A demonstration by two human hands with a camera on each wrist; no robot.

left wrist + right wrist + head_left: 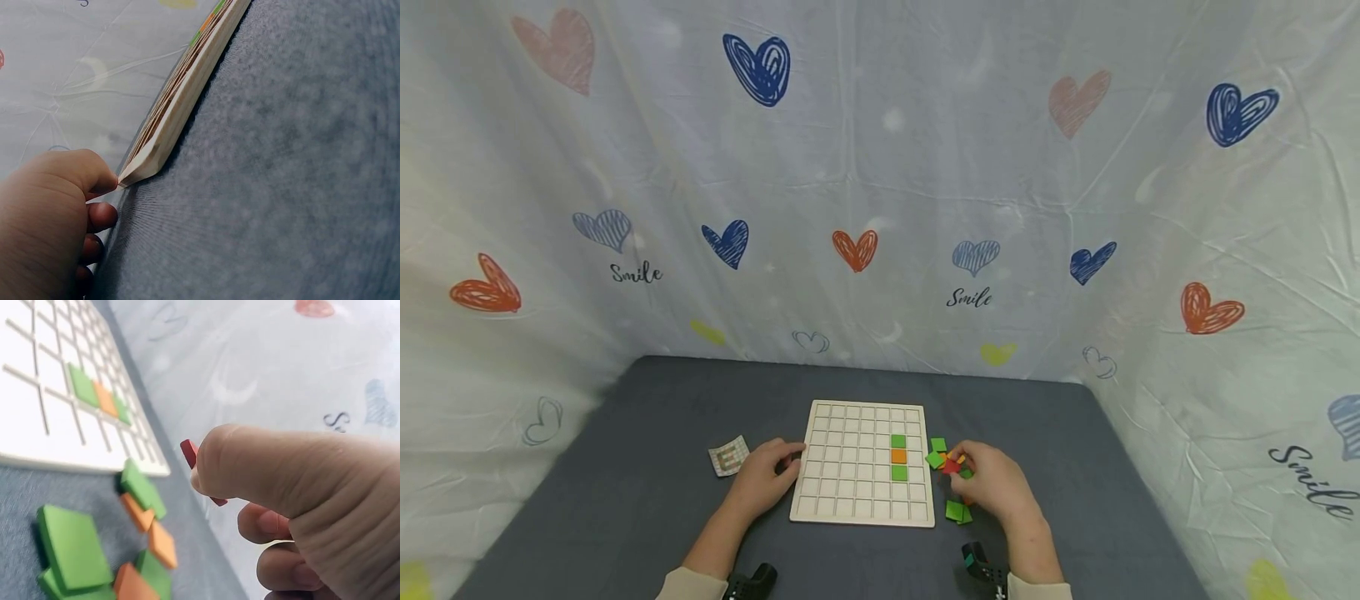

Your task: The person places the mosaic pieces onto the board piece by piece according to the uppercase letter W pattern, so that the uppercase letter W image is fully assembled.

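Note:
A pale wooden grid board [850, 477] lies on the dark cloth, with two green tiles and one orange tile in a column of cells on its right side. My left hand [766, 477] rests beside the board's left edge, its fingertips touching that edge; in the left wrist view the thumb [97, 175] meets the frame. Just right of the board, my right hand [996, 483] pinches a red tile [189, 453] between thumb and finger, above the loose tiles. Part of the red tile is hidden by the thumb.
Loose green tiles [955, 511] and orange tiles [162, 544] lie along the board's right side, some overlapping. Left of my left hand is a small card [729, 456] with a printed grid pattern. A white curtain with hearts [850, 150] hangs behind the table.

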